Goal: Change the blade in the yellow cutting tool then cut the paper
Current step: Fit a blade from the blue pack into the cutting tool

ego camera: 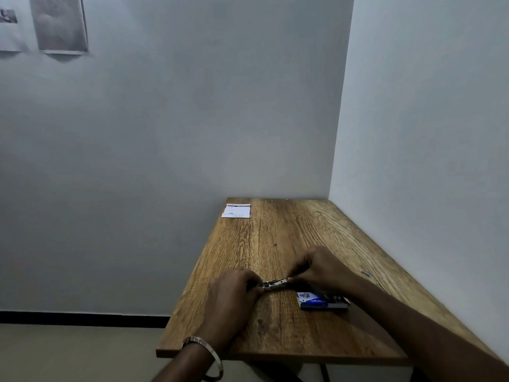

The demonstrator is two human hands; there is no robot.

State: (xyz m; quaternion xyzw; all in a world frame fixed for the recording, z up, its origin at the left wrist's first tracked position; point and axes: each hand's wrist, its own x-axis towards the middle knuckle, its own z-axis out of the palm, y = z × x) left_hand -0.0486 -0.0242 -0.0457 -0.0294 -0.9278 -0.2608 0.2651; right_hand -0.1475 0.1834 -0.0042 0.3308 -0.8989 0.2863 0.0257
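Cutter (275,285) sits low over the table, caught between my two hands near the middle of the front half of the surface; I can only make out a short metallic stretch of it, and no yellow shows from here. My left hand (234,290) has its fingers curled round the cutter's left end, knuckles up, with a metal bangle (205,351) on that wrist hanging past the front edge. My right hand (319,267) pinches the right end with bent fingers; whether it has the blade itself or the body I cannot tell, as the fingertips blur together. Just beside the right forearm, toward the front right of the surface, lies a small blue and white box (321,300), flat on the wood and apart from the cutter. Near the right edge I see a tiny pale sliver (366,273), too small to identify. Paper (236,210) rests flat at the far left corner of the table (275,337), well apart from both hands. Two grey sheets (59,23) hang on the wall at upper left.
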